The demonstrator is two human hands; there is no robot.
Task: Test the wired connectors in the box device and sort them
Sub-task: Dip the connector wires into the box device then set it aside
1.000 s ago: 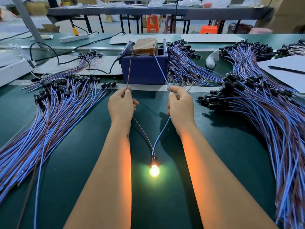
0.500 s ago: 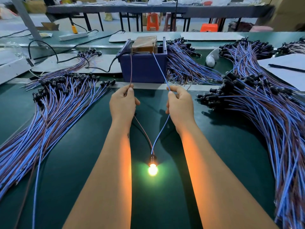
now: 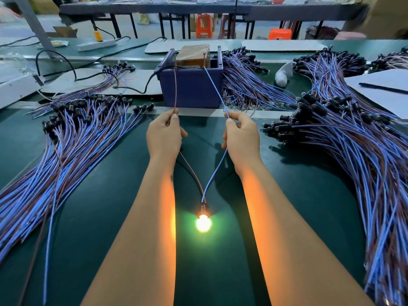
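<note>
Head view: my left grip (image 3: 164,134) pinches the brown wire (image 3: 175,89) and my right grip (image 3: 241,138) the blue wire (image 3: 213,85), both reaching ahead into the box device (image 3: 191,89). Behind my grips, the lamp connector (image 3: 204,217) glows as it did a second ago, only the view nudged, so I judge this one passes. I count two wires, one lit lamp, and one bundle (image 3: 66,138) outside each grip on the desk (image 3: 106,217).

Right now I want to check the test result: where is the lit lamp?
In the head view the lit lamp lies on the green mat between the person's forearms, nearer than both hands, at the end of its brown and blue wires.
</note>
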